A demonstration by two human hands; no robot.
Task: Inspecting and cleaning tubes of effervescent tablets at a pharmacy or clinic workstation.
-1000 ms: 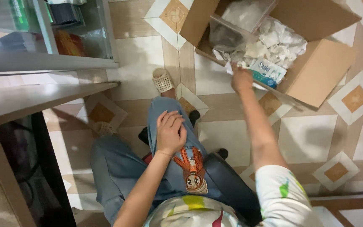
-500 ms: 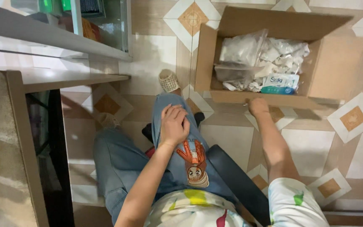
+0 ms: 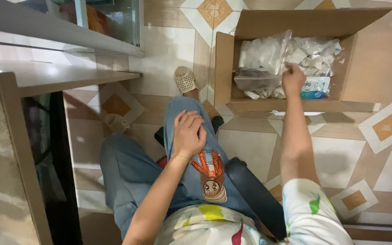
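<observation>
The right hand (image 3: 293, 78) reached into an open cardboard box (image 3: 368, 59) on the tiled floor (image 3: 250, 145), its fingers curled down among the contents; whether they actually gripped anything could not be told. Just left of that hand a clear plastic bag (image 3: 262, 56) stood half upright, filmy and creased, with pale lumpy pieces and a darker mass at its bottom. Beyond and right of the hand lay a heap of small white packets (image 3: 314, 54), crumpled and irregular, touching or nearly touching the fingertips. Just right of the wrist sat a flat white-and-blue pack (image 3: 316, 86), glossy, lying against the near wall of the box. The box flaps stood open on all sides, plain brown and matte; nothing covered the contents. The left hand (image 3: 188, 134) lay flat and relaxed, holding nothing, palm down on the blue denim knee (image 3: 182, 109), well apart from the box. Below it the denim bore a stitched cartoon patch (image 3: 209, 174). A perforated cream slipper (image 3: 185, 80) showed past the knee, between the left hand and the box. Far left of both hands stood a pale desk (image 3: 46, 75) edge and a glass-fronted cabinet (image 3: 110, 22). A dark padded chair seat (image 3: 250, 190) showed under the legs.
</observation>
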